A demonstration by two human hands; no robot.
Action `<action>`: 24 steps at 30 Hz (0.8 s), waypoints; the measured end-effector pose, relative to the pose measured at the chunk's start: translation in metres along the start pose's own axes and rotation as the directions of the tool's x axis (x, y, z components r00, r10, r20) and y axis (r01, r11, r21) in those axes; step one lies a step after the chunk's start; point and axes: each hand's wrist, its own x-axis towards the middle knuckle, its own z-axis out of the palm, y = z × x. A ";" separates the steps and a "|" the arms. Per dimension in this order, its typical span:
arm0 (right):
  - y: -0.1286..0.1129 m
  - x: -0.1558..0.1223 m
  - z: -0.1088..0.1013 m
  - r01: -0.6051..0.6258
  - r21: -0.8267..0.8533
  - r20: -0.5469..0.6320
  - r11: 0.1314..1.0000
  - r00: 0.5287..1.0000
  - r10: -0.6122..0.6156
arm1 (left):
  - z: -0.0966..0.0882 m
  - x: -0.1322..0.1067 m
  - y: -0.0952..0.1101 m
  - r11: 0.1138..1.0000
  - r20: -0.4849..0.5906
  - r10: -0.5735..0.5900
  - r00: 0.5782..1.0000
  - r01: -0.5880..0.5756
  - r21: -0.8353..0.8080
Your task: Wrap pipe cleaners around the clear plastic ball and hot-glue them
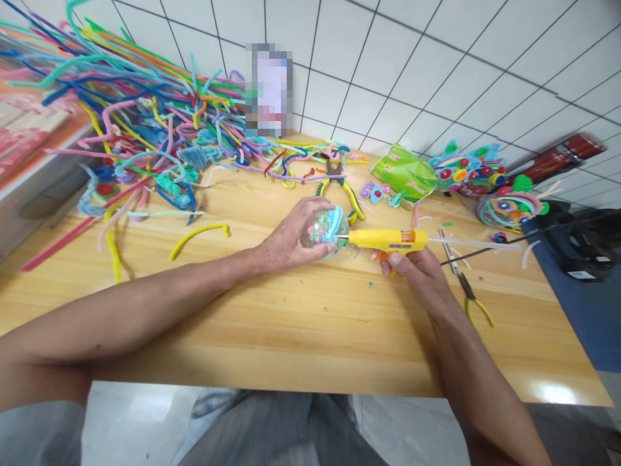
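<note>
My left hand (295, 239) is wrapped round a clear ball (317, 226) that carries light-blue fuzzy strips and small coloured bits. In my right hand (422, 272) is a yellow glue gun (388, 240), with fingers at its orange trigger. The gun's metal nozzle points left and meets or nearly meets the strips on the ball; contact cannot be made out exactly. A clear glue stick (475, 243) sticks out of the gun's back end. Just behind the ball lie yellow-handled pliers (334, 184), partly hidden by it.
Tangled pipe cleaners (169, 129) fill the back left, beside a box (43, 162). A blurred phone-like screen (269, 90) leans on the tiled wall. A green packet (405, 175) and decorated balls (509, 208) stand at back right. Smaller pliers (468, 291) lie right of my right hand.
</note>
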 end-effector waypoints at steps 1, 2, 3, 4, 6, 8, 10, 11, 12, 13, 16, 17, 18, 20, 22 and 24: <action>0.000 0.000 0.000 -0.001 0.001 -0.003 1.000 1.000 0.001 | 0.000 0.000 0.000 1.000 0.001 -0.006 1.000 0.006 0.000; 0.000 0.000 -0.001 -0.003 0.001 -0.004 1.000 1.000 0.003 | 0.000 0.000 0.000 1.000 0.003 -0.010 1.000 0.010 0.000; 0.001 0.000 -0.001 -0.005 0.001 -0.002 1.000 1.000 0.005 | 0.000 0.000 0.000 1.000 0.004 -0.012 1.000 0.012 0.002; 0.001 0.000 -0.001 -0.006 -0.002 0.000 1.000 1.000 0.006 | 0.000 0.000 0.000 1.000 0.006 -0.014 1.000 0.014 0.004; 0.001 0.000 -0.002 -0.006 -0.006 0.005 1.000 1.000 0.006 | 0.000 0.000 0.000 1.000 0.009 -0.014 1.000 0.014 0.006; 0.000 -0.001 -0.002 -0.002 -0.004 0.005 1.000 1.000 0.002 | 0.000 0.000 0.000 1.000 0.006 -0.013 1.000 0.013 0.007; 0.000 -0.001 -0.002 0.005 0.004 -0.003 1.000 1.000 -0.005 | 0.001 0.000 0.000 1.000 0.002 -0.003 1.000 0.003 0.007; 0.000 -0.001 -0.002 0.008 0.008 -0.009 1.000 1.000 -0.008 | 0.001 0.000 0.000 1.000 0.001 0.005 1.000 -0.005 0.008; 0.000 -0.002 -0.002 0.010 0.009 -0.014 1.000 1.000 -0.010 | 0.001 0.000 0.000 1.000 0.000 0.012 1.000 -0.012 0.009; 0.001 -0.002 -0.002 0.015 0.005 -0.017 1.000 1.000 -0.015 | 0.001 0.000 0.000 1.000 -0.001 0.019 1.000 -0.019 0.011; 0.005 -0.003 -0.004 0.033 -0.033 -0.015 0.999 0.999 -0.033 | 0.000 0.000 -0.001 1.000 -0.001 0.021 1.000 -0.021 0.007; 0.006 -0.004 -0.005 0.038 -0.050 -0.014 0.998 0.999 -0.039 | 0.000 0.000 -0.001 1.000 -0.002 0.020 1.000 -0.020 0.003; 0.008 -0.005 -0.006 0.042 -0.066 -0.014 0.997 0.999 -0.043 | 0.000 0.000 -0.001 1.000 -0.002 0.020 1.000 -0.020 0.000; 0.010 -0.006 -0.007 0.047 -0.086 -0.018 0.995 0.999 -0.049 | 0.001 0.000 -0.001 1.000 -0.005 0.022 1.000 -0.022 -0.004; 0.012 -0.007 -0.007 0.053 -0.095 -0.024 0.994 0.998 -0.055 | 0.001 -0.001 -0.002 1.000 -0.011 0.026 1.000 -0.026 -0.004; 0.013 -0.008 -0.006 0.057 -0.107 -0.035 0.993 0.998 -0.061 | 0.001 -0.001 -0.003 0.999 -0.019 0.032 0.999 -0.032 -0.006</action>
